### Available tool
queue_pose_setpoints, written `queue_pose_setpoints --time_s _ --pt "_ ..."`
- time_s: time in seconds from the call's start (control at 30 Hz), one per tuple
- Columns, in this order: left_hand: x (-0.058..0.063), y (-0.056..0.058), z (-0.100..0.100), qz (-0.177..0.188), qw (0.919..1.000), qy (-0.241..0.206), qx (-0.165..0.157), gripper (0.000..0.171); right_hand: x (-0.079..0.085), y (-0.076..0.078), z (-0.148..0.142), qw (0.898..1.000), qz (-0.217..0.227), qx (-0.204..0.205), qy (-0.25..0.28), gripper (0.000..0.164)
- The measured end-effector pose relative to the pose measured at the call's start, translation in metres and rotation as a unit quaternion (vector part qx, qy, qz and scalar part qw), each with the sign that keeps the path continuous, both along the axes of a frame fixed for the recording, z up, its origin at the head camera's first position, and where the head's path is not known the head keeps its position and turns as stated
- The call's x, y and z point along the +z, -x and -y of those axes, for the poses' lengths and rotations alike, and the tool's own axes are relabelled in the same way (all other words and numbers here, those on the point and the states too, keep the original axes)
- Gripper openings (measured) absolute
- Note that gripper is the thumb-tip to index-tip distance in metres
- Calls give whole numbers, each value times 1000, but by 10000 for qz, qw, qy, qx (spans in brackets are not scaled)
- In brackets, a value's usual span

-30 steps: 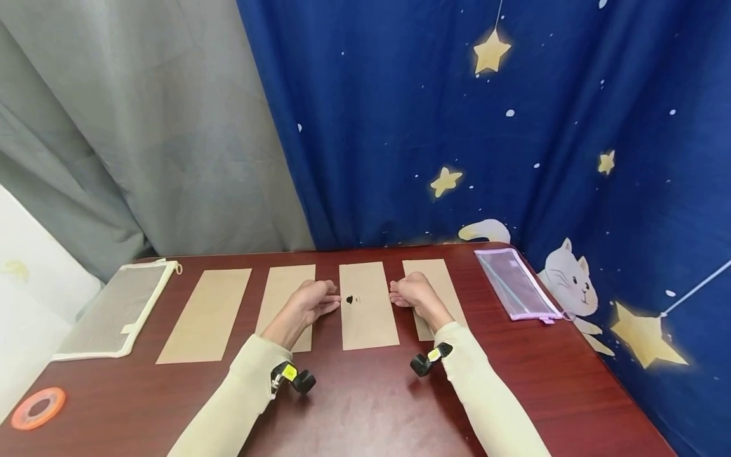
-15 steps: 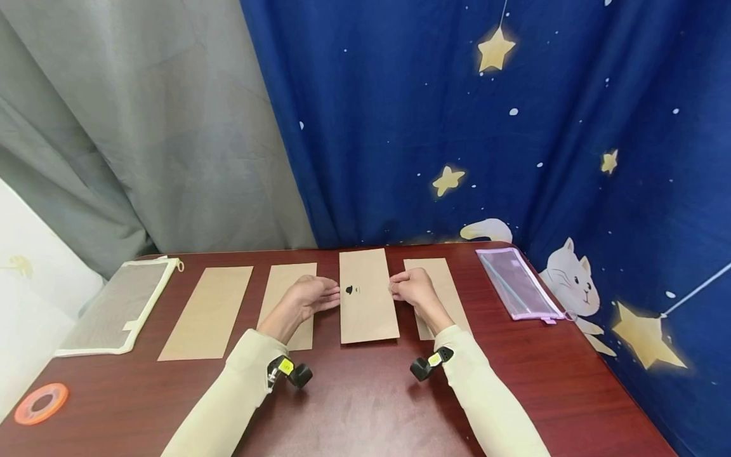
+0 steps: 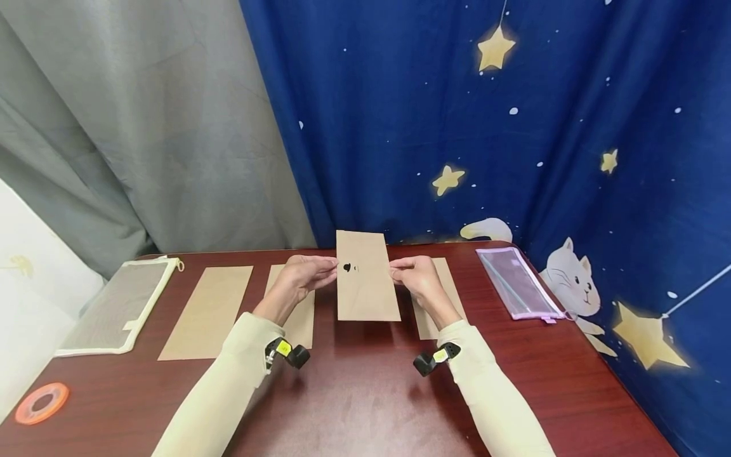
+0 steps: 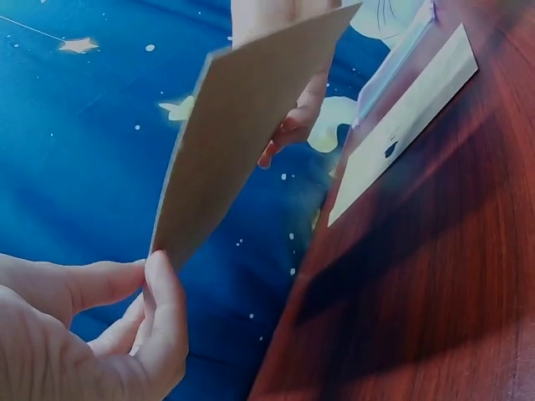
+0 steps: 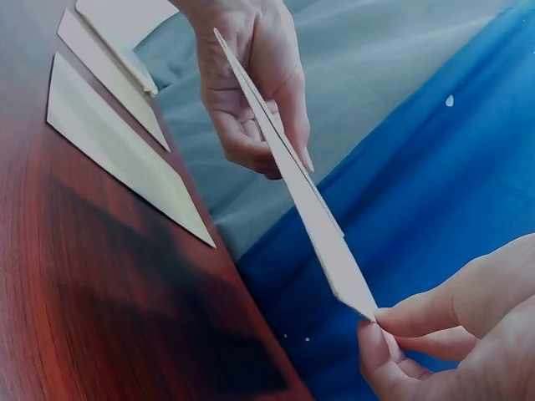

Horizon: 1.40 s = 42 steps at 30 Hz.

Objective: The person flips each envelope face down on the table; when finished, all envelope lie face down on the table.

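Note:
A thin kraft-brown notebook (image 3: 365, 279) with a small black hat-shaped mark is held above the table, its far end tilted up. My left hand (image 3: 305, 279) pinches its left edge between thumb and fingers. On the opposite edge, my right hand (image 3: 419, 279) pinches it the same way. A layered edge of the notebook (image 5: 309, 200) shows in the right wrist view. Matching brown pieces lie flat on the table: one at far left (image 3: 208, 311), one partly behind my left hand (image 3: 299, 320), one partly behind my right hand (image 3: 448, 285).
The dark red table (image 3: 360, 400) spans the front. A cream-edged mesh zip pouch (image 3: 117, 308) lies at left, with an orange ring-shaped roll (image 3: 42, 403) nearer me. At right lies a purple-edged clear pouch (image 3: 516, 282). Grey and blue curtains (image 3: 400, 127) hang behind.
The notebook has risen from lying flat on the table to being held in the air. Both hands have lifted with it, gripping its two side edges.

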<state>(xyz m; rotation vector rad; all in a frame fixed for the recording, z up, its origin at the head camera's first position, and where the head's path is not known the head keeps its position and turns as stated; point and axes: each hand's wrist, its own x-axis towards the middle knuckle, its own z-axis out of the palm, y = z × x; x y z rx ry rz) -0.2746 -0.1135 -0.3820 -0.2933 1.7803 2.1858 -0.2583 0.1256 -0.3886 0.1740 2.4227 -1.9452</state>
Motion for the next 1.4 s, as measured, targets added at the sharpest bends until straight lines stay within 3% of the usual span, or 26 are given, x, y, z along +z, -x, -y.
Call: queue_pose_setpoints --time_s 0.3,0.53,0.63,0.7,0.77,0.83,0.97,1.1,1.27,1.33,1.4 --pt "5 -1 1 20 9995 -192 -235 24 -11 0 -2 9995 122 161 222 22" --pt "18 -2 -5 -91 9992 -64 -375 29 -24 0 2 9984 363 386 212 21" --pt "24 -2 -7 -134 9992 141 -353 28 -25 -1 7 9986 183 470 -158 20" --pt "27 -3 -7 -163 9989 288 -336 26 -20 -3 12 9947 -227 402 -918 18" --pt "31 -4 -7 -186 9984 446 -291 23 -10 -10 18 9806 -878 277 -1732 18" --pt "33 -4 -6 -202 9979 547 -268 23 5 -20 28 9563 -1571 126 -2462 17" --pt "39 -3 -5 -254 9970 703 -215 22 33 -43 54 9176 -2456 508 -3083 15" --pt "42 -1 -4 -331 9962 794 -134 19 41 -55 79 8772 -2660 663 -3942 29" --pt "44 -1 -9 -293 9960 836 -73 15 34 -59 93 8138 -2776 110 -5105 15" --pt "46 -2 -13 -337 9956 876 -54 15 31 -60 94 7999 -2787 -65 -5315 11" --pt "48 -2 -18 -402 9952 887 -33 16 29 -61 93 7949 -2791 -216 -5383 9"
